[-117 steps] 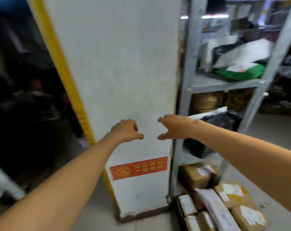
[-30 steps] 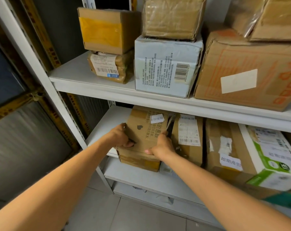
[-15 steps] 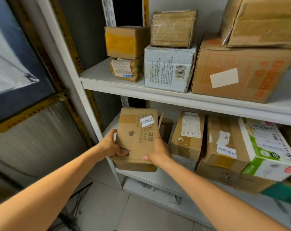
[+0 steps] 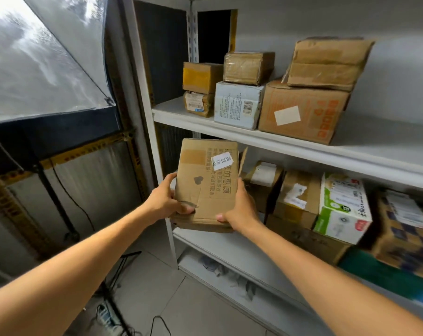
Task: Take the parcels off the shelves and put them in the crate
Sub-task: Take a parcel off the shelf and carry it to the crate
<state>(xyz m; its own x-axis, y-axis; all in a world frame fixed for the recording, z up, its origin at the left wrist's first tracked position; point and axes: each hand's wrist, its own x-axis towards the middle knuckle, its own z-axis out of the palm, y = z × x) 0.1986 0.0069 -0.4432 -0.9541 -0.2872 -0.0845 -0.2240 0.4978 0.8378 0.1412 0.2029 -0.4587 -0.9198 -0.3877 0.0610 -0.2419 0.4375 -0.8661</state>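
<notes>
I had the cardboard parcel [image 4: 206, 183] clamped between my left hand [image 4: 165, 202] and right hand [image 4: 239, 209], clear of the lower shelf [image 4: 232, 248], mid-carry; next, I judged, came turning to find the crate, which was out of view.

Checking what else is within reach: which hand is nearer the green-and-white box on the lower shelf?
Right. The right hand grips the held cardboard parcel's right side, toward the green-and-white box; the left hand grips the far, left side.
</notes>
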